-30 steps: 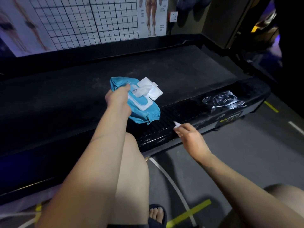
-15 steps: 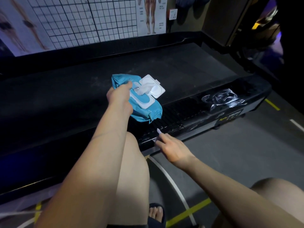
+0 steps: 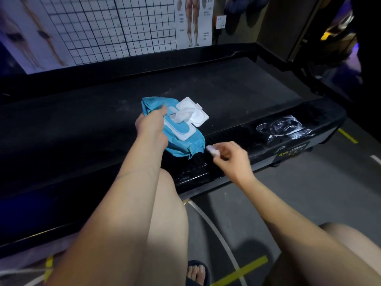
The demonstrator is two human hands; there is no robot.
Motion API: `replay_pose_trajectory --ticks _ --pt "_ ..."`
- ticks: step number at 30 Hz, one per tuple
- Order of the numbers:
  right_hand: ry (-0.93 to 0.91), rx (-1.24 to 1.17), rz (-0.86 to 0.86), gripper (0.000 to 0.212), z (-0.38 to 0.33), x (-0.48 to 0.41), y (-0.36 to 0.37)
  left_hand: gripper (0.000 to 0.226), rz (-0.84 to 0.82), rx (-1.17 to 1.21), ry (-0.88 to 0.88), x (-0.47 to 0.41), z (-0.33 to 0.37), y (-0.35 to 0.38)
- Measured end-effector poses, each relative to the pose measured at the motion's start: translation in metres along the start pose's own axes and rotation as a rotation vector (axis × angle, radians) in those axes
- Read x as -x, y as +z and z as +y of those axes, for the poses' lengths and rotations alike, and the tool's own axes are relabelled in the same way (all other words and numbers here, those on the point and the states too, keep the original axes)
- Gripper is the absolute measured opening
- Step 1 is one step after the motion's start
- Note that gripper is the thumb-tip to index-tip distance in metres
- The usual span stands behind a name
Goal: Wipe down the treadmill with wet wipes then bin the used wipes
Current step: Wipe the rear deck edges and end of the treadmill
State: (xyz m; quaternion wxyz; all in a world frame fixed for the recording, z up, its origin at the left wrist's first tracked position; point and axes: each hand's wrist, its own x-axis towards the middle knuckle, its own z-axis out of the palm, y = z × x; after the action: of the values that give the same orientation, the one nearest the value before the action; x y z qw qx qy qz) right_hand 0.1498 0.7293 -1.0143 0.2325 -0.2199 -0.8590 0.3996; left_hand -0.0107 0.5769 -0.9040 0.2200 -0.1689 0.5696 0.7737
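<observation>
Dim gym lighting falls on a black treadmill (image 3: 237, 89) set along a wall, and its belt serves as the surface for the job.

On the belt, near the edge closest to the person, lies one blue wet-wipe pack (image 3: 183, 148). Its white flip lid (image 3: 194, 113) is thrown open, and one wipe (image 3: 181, 117) stands up out of the opening. The pack is a soft foil pouch, crumpled at both ends. It is probably light and limp, so it would slide or lift when a wipe is pulled unless it is held down. The rigid white frame around the opening is the firmest place to pin it. The wipe itself should be damp, thin and floppy, and is best pinched at its raised tip and drawn straight up.

The left hand (image 3: 151, 126) grips the far end of the pack, with its fingers curled over the blue foil beside the opening. The right hand (image 3: 231, 157) hangs just beside the near corner of the pack, apart from it, with its fingers curled in. Something small and white (image 3: 212, 150) shows at its fingertips. It is too blurred to tell whether the hand pinches a scrap or nothing at all.

Counted: one pack, one lid, one wipe showing, two hands. No used wipe and no bin are in view, so wiping looks not yet begun.

Farther right, on the treadmill's end cover, sits one crumpled piece of clear plastic (image 3: 282, 129). On the wall behind are a grid chart (image 3: 103, 27) and one wall socket (image 3: 221, 22).
</observation>
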Motion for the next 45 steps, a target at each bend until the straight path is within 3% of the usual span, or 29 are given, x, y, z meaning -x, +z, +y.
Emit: replay_pose_trajectory --ticks 3,6,9,14,20,23,27,29,32,34,38,42,45 --pt "-0.032 0.100 -0.156 0.009 -0.005 -0.008 0.024 0.021 0.002 0.009 0.005 0.002 -0.001 0.004" --pt "-0.081 0.500 -0.274 0.022 -0.002 -0.018 0.032 0.023 -0.005 0.020 -0.010 0.003 -0.004 0.007" --pt "-0.095 0.705 -0.308 0.035 -0.009 -0.024 0.029 0.028 -0.007 0.034 -0.022 0.001 -0.006 0.011" --pt "-0.034 0.595 -0.402 0.014 -0.005 -0.017 0.015 0.028 0.006 0.023 -0.027 -0.009 -0.008 0.014" --pt "0.038 0.467 -0.575 0.044 0.013 -0.002 -0.025 0.031 0.031 0.039 -0.061 -0.022 -0.013 0.016" --pt "0.234 0.438 -0.371 0.034 0.027 0.006 -0.037 0.032 0.036 0.055 -0.087 -0.024 -0.015 0.016" --pt "0.590 0.082 -0.031 0.028 0.027 0.020 -0.037 0.033 0.033 0.071 -0.089 -0.023 -0.015 0.017" --pt "0.727 -0.176 0.020 0.019 0.026 0.033 -0.027 0.031 0.034 0.059 -0.089 -0.022 -0.015 0.018" --pt "0.860 -0.450 -0.074 0.017 0.024 0.052 -0.006 0.030 0.021 0.050 -0.091 -0.021 -0.015 0.021" --pt "0.835 -0.553 -0.155 0.014 0.020 0.056 0.007 0.032 0.018 0.045 -0.095 -0.020 -0.015 0.021" --pt "0.837 -0.602 -0.060 0.016 0.017 0.054 0.025 0.032 0.031 0.044 -0.085 -0.017 -0.014 0.020" --pt "0.674 -0.648 0.212 0.016 0.006 0.033 0.008 0.032 0.042 0.052 -0.076 -0.019 -0.011 0.016" --pt "0.483 -0.391 0.345 0.009 0.005 0.010 -0.016 0.031 0.052 0.036 -0.060 -0.020 -0.011 0.015"
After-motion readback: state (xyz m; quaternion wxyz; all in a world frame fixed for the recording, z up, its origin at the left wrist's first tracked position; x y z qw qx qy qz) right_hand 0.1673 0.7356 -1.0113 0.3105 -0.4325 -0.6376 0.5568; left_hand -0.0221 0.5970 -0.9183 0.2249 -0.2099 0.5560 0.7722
